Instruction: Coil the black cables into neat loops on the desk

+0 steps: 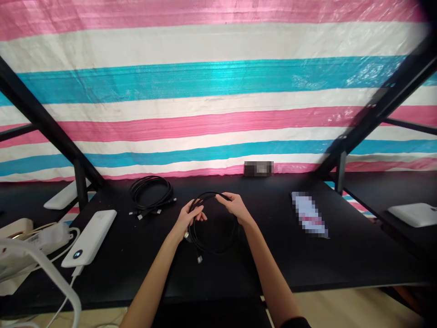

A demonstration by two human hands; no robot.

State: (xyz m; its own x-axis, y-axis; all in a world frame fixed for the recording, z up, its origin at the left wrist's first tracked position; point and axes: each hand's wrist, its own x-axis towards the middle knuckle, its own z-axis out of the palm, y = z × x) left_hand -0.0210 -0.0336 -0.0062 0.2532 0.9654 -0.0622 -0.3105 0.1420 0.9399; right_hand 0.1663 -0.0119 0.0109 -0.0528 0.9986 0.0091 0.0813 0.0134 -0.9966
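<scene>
A black cable (pixel 218 252) hangs in a loose round coil between my two hands, just over the black table. My left hand (pixel 187 219) is closed on the coil's left side, thumb across the strands. Two light metal plugs dangle below it, one a USB plug (pixel 200 259). At the top right of the loop, my right hand (pixel 235 205) pinches the cable between thumb and fingers. A second coil of black cable (pixel 150 193) lies on the table to the left of my left hand, its several plug ends pointing toward me.
Left stands a white power bank (pixel 90 239) with a white cord, beside a white power strip (pixel 51 239). A blurred phone-like slab (pixel 310 215) lies to the right. A small dark box (pixel 258 169) sits at the back before the striped sheet (pixel 211 132). Black slanted frame bars (pixel 378 105) flank the table (pixel 273 269).
</scene>
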